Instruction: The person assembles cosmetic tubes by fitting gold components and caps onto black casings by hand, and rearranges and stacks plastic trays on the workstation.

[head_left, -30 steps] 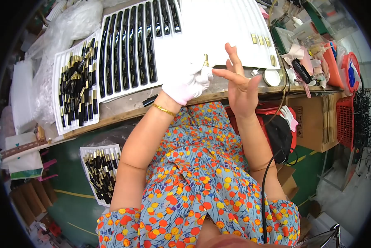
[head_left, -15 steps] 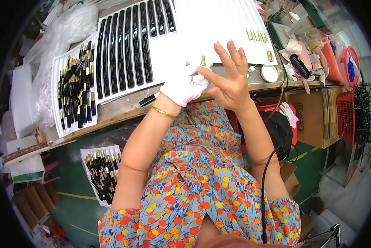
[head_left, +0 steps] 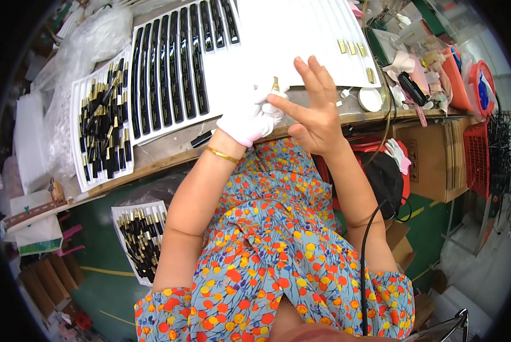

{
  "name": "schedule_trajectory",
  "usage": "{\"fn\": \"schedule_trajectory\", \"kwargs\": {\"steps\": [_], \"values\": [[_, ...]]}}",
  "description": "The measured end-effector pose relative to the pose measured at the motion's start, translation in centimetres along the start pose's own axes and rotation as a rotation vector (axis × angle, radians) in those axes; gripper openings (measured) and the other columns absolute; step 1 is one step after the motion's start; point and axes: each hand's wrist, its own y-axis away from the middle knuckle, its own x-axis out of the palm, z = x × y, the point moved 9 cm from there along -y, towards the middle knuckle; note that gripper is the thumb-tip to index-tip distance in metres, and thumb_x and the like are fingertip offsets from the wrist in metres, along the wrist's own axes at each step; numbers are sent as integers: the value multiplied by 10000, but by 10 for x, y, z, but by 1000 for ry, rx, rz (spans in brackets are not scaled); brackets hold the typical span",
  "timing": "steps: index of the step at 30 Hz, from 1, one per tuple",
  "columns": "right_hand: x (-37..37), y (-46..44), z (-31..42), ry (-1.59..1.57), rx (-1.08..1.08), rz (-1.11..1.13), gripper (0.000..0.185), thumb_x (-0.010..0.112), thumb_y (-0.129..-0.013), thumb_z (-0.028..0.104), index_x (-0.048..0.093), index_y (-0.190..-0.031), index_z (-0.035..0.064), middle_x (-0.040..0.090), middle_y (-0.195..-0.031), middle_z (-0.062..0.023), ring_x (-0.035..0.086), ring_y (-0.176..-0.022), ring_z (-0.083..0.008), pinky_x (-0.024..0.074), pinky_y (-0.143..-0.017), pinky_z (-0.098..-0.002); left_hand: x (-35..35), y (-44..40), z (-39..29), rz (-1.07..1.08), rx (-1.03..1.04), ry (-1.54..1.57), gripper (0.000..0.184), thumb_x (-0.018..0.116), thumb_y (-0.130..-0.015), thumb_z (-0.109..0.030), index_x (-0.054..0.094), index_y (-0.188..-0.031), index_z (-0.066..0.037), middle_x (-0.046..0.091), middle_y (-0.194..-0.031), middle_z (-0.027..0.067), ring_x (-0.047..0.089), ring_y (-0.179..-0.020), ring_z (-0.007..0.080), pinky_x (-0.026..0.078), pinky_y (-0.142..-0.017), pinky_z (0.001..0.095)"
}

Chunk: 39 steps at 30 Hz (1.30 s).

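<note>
Surroundings of my counter (head_left: 167,142), seen from above.
To my left, a heap of clear plastic (head_left: 93,45) lies near a stack of white sheets (head_left: 32,137), with brown cardboard dividers (head_left: 53,279) low on the green floor (head_left: 96,296). To my right, a round white dish (head_left: 370,100) sits near the counter's edge, beside an assortment of clutter; beneath are a black bag (head_left: 378,185), a pink-and-white glove (head_left: 399,155) and a cardboard box (head_left: 432,171), the latter just beside a red basket (head_left: 476,154).
</note>
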Motion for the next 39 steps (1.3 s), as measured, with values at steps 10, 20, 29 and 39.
{"fn": "schedule_trajectory", "kwargs": {"steps": [10, 20, 29, 39], "values": [[8, -3, -5, 124, -10, 72, 514, 339, -888, 498, 652, -1025, 113, 351, -1354, -170, 293, -1272, -320, 180, -1030, -449, 10, 4, 1, 142, -46, 46, 295, 454, -901, -191, 453, -1164, -57, 537, -1081, 81, 557, -883, 148, 498, -667, 246], [74, 41, -105, -1713, 1056, -233, 592, 263, -940, 431, 415, -1187, -85, 495, -1035, -167, 507, -696, -163, 402, -541, -234, -4, 11, 12, -267, -47, -875, 200, 571, -858, -245, 566, -839, -46, 536, -611, 14, 393, -424, 63, 347, -418, 166], [53, 26, -72, -2648, 794, -193, 700, 246, -897, 552, 437, -1155, -71, 421, -656, -56, 290, -329, -59, 212, -304, -176, 15, 36, -31, -406, 178, -1032, 192, 559, -852, -203, 585, -921, -26, 613, -743, 38, 507, -533, 46, 390, -440, 158], [17, 15, -61, -2635, 452, -11, 613, 293, -899, 534, 501, -1126, 4, 400, -610, -36, 269, -306, -32, 209, -276, -169, -21, 117, -156, -773, 596, -1685, 184, 592, -831, -197, 608, -882, -21, 589, -703, 18, 515, -605, 61, 421, -563, 209]]}}
